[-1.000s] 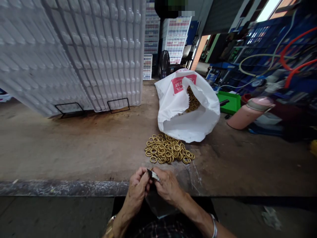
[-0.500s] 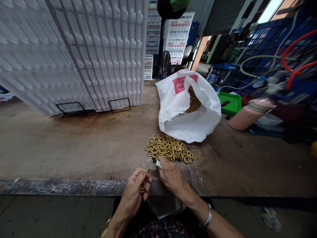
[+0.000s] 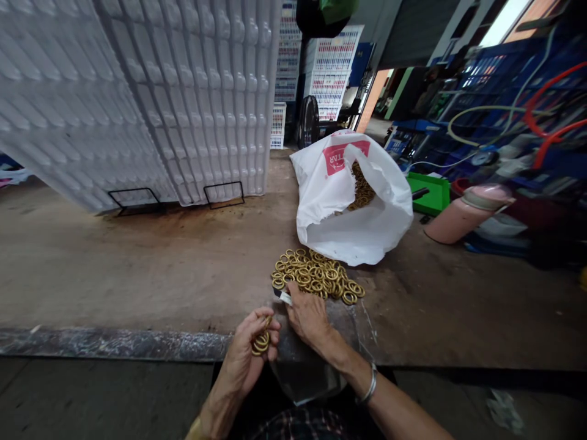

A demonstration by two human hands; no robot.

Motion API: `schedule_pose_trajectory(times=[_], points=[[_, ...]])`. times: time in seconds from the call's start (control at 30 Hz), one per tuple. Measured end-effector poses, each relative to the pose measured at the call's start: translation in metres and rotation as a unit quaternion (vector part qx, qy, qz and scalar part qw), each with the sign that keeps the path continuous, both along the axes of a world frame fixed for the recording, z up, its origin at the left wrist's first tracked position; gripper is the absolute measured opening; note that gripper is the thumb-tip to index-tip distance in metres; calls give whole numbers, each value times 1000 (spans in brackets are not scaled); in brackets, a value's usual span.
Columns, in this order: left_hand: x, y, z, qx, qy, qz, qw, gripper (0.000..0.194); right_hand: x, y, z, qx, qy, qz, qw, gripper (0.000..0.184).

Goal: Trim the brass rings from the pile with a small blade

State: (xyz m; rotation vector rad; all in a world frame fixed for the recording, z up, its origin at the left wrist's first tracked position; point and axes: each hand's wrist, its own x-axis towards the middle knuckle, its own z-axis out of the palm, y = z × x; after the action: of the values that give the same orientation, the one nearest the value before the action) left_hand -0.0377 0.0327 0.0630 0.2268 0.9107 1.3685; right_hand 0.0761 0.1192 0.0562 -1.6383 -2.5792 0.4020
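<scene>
A heap of brass rings (image 3: 317, 278) lies on the worn workbench (image 3: 137, 275) in front of a white plastic bag (image 3: 353, 208) that holds more rings. My left hand (image 3: 250, 351) is curled round a small stack of brass rings (image 3: 261, 342) near the bench's front edge. My right hand (image 3: 308, 315) reaches to the near edge of the heap and pinches a small blade-like tool (image 3: 284, 296) between its fingers. A silver bangle is on my right wrist.
A tall stack of white moulded trays (image 3: 137, 98) stands on wire feet at the back left. A green tray (image 3: 428, 192) and a pink flask (image 3: 463, 211) lie right of the bag. Hoses and blue crates fill the far right. A clear plastic sheet (image 3: 307, 373) hangs at the bench edge.
My hands have parted. The right hand moved forward with the small tool to the heap of rings; the left stayed near the edge, now showing a stack of rings in its fingers.
</scene>
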Motion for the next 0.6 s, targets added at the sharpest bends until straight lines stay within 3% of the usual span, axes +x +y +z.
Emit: schedule_pose_trajectory(times=[0.17,0.3,0.4,0.6], points=[[-3,1,-1,-28,-2,28,999,23,13,-1,-9,-1,99,3,995,23],[1,4,-4,-22,36,17,999,26,20,-8,-8,-49,248,7,968,14],[8,5,-7,0,108,4,994,31,22,-16,-3,-79,311,14,947,13],[16,4,-11,-7,280,-57,958,34,22,-28,4,-122,337,41,933,12]])
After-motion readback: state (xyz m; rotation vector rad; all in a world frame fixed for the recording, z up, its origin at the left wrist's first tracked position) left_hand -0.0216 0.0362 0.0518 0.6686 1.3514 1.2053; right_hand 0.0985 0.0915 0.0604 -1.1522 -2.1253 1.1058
